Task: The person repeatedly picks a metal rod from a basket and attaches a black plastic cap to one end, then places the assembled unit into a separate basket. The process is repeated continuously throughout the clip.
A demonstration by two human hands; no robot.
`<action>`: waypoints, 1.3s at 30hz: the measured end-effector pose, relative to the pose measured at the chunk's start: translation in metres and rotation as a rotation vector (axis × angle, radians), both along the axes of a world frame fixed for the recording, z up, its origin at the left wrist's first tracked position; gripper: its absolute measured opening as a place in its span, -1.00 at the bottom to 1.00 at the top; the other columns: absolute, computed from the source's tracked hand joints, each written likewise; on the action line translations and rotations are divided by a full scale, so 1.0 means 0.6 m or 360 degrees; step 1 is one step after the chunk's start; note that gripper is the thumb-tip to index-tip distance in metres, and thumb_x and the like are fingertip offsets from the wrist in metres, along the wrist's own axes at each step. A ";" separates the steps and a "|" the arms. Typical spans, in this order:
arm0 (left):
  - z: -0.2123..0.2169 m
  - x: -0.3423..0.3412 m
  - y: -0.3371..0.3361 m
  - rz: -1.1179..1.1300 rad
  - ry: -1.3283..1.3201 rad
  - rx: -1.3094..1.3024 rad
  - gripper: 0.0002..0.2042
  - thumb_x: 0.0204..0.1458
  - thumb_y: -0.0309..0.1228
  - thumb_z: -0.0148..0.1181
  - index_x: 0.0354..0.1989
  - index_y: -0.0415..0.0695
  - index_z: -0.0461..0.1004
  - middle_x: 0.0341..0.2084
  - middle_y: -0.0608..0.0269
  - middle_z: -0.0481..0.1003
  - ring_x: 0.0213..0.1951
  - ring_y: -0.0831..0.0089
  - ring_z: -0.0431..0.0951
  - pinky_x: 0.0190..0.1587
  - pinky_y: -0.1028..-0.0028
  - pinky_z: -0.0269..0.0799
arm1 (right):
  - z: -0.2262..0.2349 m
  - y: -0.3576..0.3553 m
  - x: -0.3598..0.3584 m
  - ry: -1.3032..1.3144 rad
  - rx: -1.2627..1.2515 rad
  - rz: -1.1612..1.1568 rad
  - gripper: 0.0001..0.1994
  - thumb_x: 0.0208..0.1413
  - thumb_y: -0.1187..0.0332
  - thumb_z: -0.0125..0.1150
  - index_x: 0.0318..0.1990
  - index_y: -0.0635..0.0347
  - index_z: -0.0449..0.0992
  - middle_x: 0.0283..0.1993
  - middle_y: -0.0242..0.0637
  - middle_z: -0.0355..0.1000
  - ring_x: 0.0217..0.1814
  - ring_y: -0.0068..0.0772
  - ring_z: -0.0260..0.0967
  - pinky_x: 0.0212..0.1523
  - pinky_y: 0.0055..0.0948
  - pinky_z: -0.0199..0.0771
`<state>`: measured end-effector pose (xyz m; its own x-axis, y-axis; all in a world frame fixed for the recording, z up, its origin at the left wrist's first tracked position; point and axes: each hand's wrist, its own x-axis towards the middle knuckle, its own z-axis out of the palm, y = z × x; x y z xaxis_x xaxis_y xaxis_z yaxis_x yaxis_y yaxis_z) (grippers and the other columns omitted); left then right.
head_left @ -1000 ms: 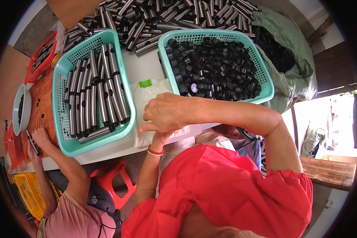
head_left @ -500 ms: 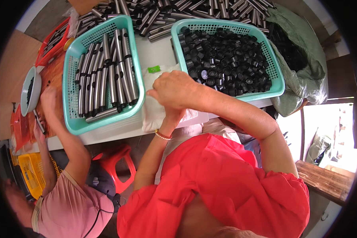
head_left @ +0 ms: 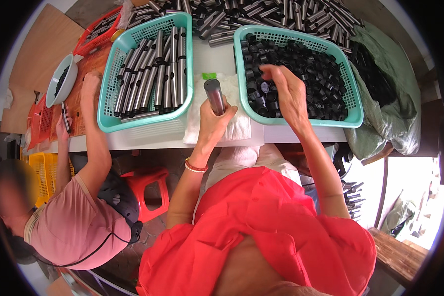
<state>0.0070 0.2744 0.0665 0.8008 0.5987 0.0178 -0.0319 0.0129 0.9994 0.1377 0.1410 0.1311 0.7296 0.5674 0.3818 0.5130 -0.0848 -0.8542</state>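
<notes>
A steel tube (head_left: pixel 213 92) stands nearly upright above the white cloth (head_left: pixel 241 126), with my left hand (head_left: pixel 213 122) wrapped round its lower part. The tube's upper end looks dark. Over the right teal basket (head_left: pixel 301 123), my right hand (head_left: pixel 290 93) hangs above the black plastic caps (head_left: pixel 315 69); its fingers are stretched out and slightly apart. Nothing shows in them. The fingertips are close to the caps near the basket's left side; whether they touch any, I cannot tell.
Left of the cloth, a teal basket (head_left: pixel 102 106) holds several steel tubes. More loose tubes (head_left: pixel 261 15) pile up along the back. A green woven sack (head_left: pixel 399 113) stands at the right. A co-worker (head_left: pixel 79 212) sits at left, near a white bowl (head_left: pixel 73 79) and a red stool (head_left: pixel 145 197).
My hands were together over the cloth; now they are apart. My right hand has moved right, over the caps. The tube in my left hand has come into sight.
</notes>
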 end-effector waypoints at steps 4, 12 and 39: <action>0.026 -0.018 0.006 -0.0215 0.0028 -0.0258 -0.89 -0.13 -0.49 0.03 -0.41 -0.12 0.25 -0.53 0.30 0.34 -0.43 0.56 0.36 -0.29 0.49 0.39 | -0.038 -0.048 0.010 -0.0229 -0.0201 -0.0181 -0.72 0.22 0.32 -0.09 -0.23 0.31 0.53 -0.39 -0.12 0.42 -0.34 -0.14 0.38 -0.28 -0.32 0.34; 0.087 -0.032 0.018 -0.0345 -0.0034 -0.0523 -0.72 0.01 -0.46 -0.01 -0.07 -0.21 0.29 -0.38 0.25 0.37 -0.33 0.50 0.43 -0.26 0.34 0.53 | -0.046 -0.055 0.008 -0.0244 -0.0178 -0.0168 -0.76 0.20 0.36 -0.05 -0.27 0.31 0.54 -0.49 -0.15 0.35 -0.41 -0.11 0.31 -0.31 -0.27 0.28; 0.065 0.056 -0.042 0.0295 0.0014 0.0864 -0.82 0.04 -0.56 0.08 -0.17 -0.27 0.44 -0.37 0.29 0.46 -0.54 0.63 0.34 -0.52 0.63 0.23 | -0.046 -0.090 0.021 -0.0331 -0.0019 -0.0034 -0.90 -0.04 0.47 0.22 -0.37 0.31 0.53 -0.45 -0.16 0.40 -0.39 -0.13 0.39 -0.36 -0.31 0.37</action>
<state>0.0405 0.2495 0.1055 0.6847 0.6361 0.3557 0.0238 -0.5073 0.8614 0.1501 0.0869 0.1038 0.6476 0.5580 0.5189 0.6762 -0.1070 -0.7289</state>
